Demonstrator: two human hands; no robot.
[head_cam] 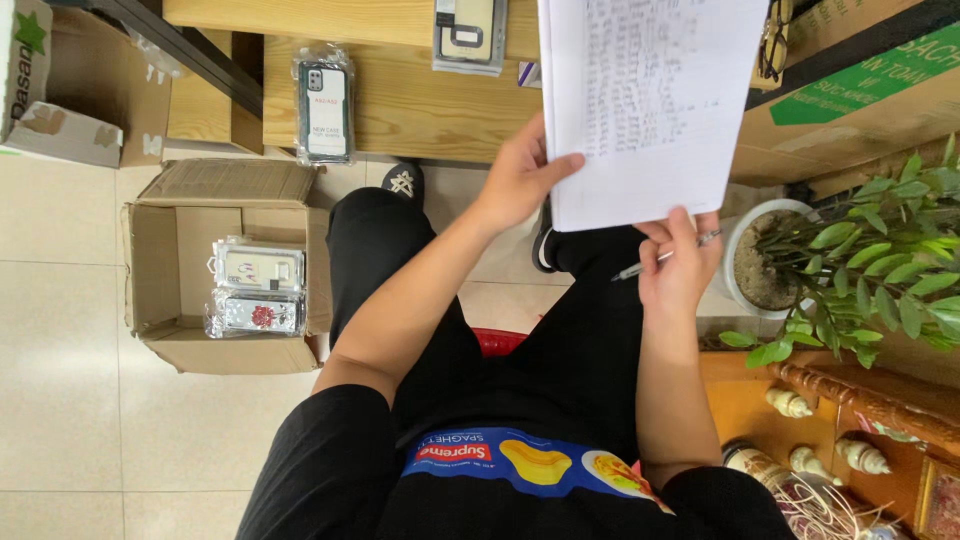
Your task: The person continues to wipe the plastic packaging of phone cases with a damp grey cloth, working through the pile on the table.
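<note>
My left hand [522, 176] grips the left edge of a white sheet of paper [648, 100] covered with handwritten lines, held up over my lap. Under the sheet's lower right corner, my right hand [678, 262] touches the paper with its fingers and also holds a silver pen [643, 266] pointing left. I sit with black trousers and a black shirt, in front of a wooden table [420, 110].
On the table lie bagged phone cases [324, 108] [468, 34]. An open cardboard box [160, 280] on the tiled floor at left holds more bagged cases [256, 288]. A potted plant [870, 270], carved wooden furniture [850, 400] and cardboard boxes [850, 90] crowd the right.
</note>
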